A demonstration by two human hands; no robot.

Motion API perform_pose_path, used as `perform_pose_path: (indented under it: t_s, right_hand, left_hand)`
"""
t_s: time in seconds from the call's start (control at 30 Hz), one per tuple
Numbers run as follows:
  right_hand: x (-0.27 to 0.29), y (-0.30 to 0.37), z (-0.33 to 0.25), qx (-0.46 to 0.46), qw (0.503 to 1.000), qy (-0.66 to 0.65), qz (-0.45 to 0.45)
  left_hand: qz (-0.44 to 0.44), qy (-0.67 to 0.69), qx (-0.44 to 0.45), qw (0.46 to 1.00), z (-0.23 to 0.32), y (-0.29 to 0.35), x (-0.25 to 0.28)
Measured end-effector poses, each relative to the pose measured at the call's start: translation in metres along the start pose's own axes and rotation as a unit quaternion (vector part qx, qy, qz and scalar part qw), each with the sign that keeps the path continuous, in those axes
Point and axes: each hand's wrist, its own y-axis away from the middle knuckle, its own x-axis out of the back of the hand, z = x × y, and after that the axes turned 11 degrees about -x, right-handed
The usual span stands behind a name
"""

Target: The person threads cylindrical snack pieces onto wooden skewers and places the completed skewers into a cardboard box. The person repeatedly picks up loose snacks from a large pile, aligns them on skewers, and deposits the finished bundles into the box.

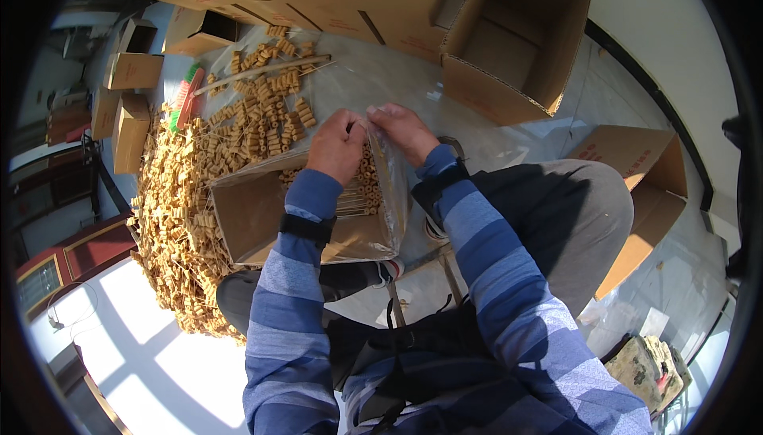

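My left hand (337, 147) and my right hand (404, 133) meet above the far edge of an open cardboard box (250, 216). Both are closed, fingertips almost touching, pinching what looks like clear plastic film (391, 185) that runs along the box's right side. The exact spot between the fingers is too small to make out well. Inside the box, partly behind my left hand and wrist, lie small tan tubes (367, 185) with round holes in their ends, and some thin sticks. The box stands on the floor in front of my bent legs.
A large heap of tan pieces (179, 236) spreads left of the box, with loose bundles (270, 109) beyond. A red-and-green brush (187, 97) and a long stick (262, 71) lie there. Open cartons stand at the far right (509, 46) and right (644, 189); smaller boxes (131, 129) stand left.
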Motion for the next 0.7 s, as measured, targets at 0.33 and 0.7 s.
perform_pose_path:
  t_s: [0.33, 0.7]
  right_hand:
    - [0.002, -0.014, 0.007, -0.055, 0.997, -0.047, 0.006]
    - [-0.002, -0.030, 0.016, 0.008, 0.995, 0.020, 0.096]
  left_hand:
    - [-0.017, -0.069, 0.045, 0.996, 0.004, -0.004, -0.004]
    - [0.091, -0.096, -0.104, 0.986, 0.028, 0.067, 0.008]
